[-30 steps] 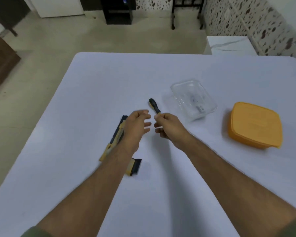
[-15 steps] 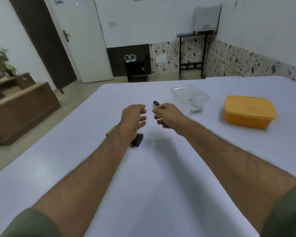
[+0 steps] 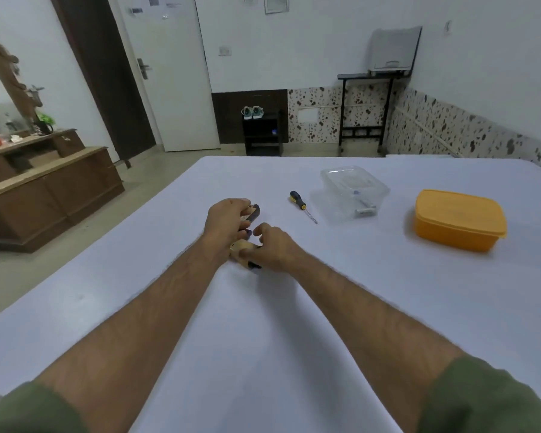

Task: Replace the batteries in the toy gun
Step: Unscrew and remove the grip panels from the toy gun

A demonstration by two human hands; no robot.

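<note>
The yellow-and-black toy gun lies on the white table, mostly hidden under both hands. My left hand grips its barrel end, whose dark tip shows past the fingers. My right hand has its fingers curled around the handle part. A screwdriver with a black-and-yellow handle lies free on the table to the right of the hands. A clear plastic container beyond it holds small silvery items, possibly batteries.
A closed orange lidded box sits at the right of the table. A wooden cabinet stands left of the table, and a door, a small black stand and a shelf are at the far wall.
Both hands came down onto the toy gun and took hold of it. The right hand moved away from the screwdriver, which now lies alone. The camera tilted up.
</note>
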